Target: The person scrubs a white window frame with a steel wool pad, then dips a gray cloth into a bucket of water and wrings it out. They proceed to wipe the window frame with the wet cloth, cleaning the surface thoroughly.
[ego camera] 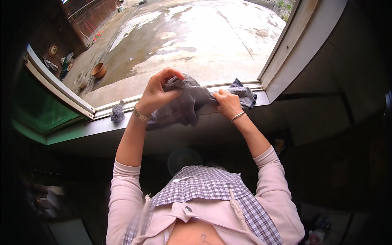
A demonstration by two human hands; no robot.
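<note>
A grey cloth hangs between my two hands at the window opening, its lower part draping in front of the sill. My left hand, with a wristwatch below it, pinches the cloth's upper edge between thumb and fingers. My right hand, wearing a bangle, is closed around the cloth's right part just above the sill. To the right of that hand, a grey cloth part with a dark edge lies on the sill; whether it joins the held cloth is hidden. A dark scouring pad rests on the sill at left.
The window frame rises at right, and a green-glass sash stands at left. Sliding tracks run along the sill. Outside lies a wet concrete yard with a brown bucket and red-headed brooms by a wall.
</note>
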